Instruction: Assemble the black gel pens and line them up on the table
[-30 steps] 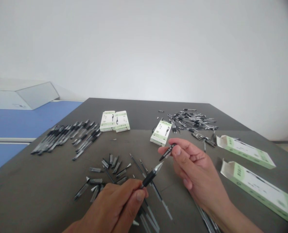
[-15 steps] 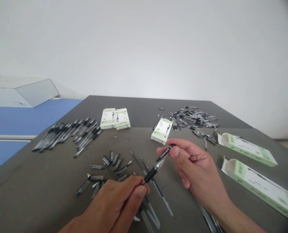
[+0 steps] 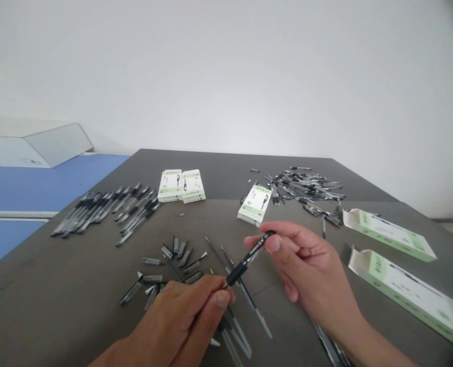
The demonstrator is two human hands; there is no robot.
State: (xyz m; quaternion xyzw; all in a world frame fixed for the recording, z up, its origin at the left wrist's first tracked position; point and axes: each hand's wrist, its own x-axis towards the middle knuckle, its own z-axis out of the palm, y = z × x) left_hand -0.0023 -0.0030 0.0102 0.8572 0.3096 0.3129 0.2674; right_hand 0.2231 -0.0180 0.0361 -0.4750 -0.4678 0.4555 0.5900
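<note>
Dark grey flat table (image 3: 77,285): spread beneath the work. Heap of black-and-clear plastic pens (image 3: 302,186): laid at far right. Left hand (image 3: 180,313): closed round a clear-barrelled pen with black grip (image 3: 236,276), held above the table at near centre. Right hand (image 3: 312,270): clear cap with black printed clip (image 3: 258,245) pinched by thumb and fingers, held over the pen's tip; depth of seating cannot be told. Capping judged in hand; straight alignment and a steadied barrel appear to be called for.
</note>
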